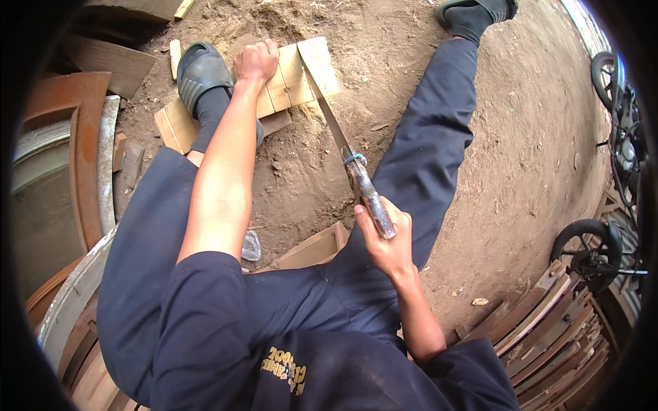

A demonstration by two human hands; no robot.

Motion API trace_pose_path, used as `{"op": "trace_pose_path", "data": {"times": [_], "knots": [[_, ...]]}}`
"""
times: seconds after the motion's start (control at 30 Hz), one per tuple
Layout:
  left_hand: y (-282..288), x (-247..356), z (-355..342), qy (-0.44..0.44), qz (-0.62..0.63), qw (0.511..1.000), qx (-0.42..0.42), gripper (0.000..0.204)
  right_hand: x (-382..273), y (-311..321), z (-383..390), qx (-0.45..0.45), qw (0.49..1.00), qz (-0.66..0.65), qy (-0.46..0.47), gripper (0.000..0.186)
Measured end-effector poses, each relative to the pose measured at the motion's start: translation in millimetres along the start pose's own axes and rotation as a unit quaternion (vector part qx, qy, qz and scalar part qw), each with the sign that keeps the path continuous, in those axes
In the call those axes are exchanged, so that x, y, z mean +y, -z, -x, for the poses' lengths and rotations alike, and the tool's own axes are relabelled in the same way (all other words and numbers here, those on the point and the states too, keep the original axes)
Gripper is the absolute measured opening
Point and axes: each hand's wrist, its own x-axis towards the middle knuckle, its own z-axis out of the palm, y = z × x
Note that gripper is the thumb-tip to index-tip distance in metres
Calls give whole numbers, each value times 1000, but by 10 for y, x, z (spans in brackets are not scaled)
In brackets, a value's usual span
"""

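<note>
A pale wooden board [295,84] with several lines across it lies slantwise near the ground. My left foot, in a dark slide sandal [203,74], rests on its left part. My left hand [256,63] is closed at the board's far edge, pressing on it; its fingertips are hidden. In my right hand [392,241] is the worn handle of a handsaw [336,130], with blue cord tied where handle meets blade. The narrow blade lies across the board near its right end, its tip by the far edge.
Wooden frames [89,157] lean at the left. A clear plastic bag [251,246] and an open wooden box [312,250] sit between my legs. Stacked wood strips [548,329] lie at the lower right, below a motorcycle [589,250]. Sawdust covers dirt beyond the board.
</note>
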Motion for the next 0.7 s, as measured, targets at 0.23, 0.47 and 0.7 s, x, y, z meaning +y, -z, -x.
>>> {"op": "trace_pose_path", "data": {"times": [0.23, 0.47, 0.7], "knots": [[-3, -1, -58, 34, 16, 998, -50, 55, 87, -173, 55, 15, 1000, 19, -2, 23], [-12, -34, -119, 17, 12, 999, -40, 56, 4, 21, 299, -8, 997, 72, 32, 18], [-42, -53, 50, -39, 16, 998, 56, 47, 29, 249, 314, 23, 995, 77, 65, 17]]}}
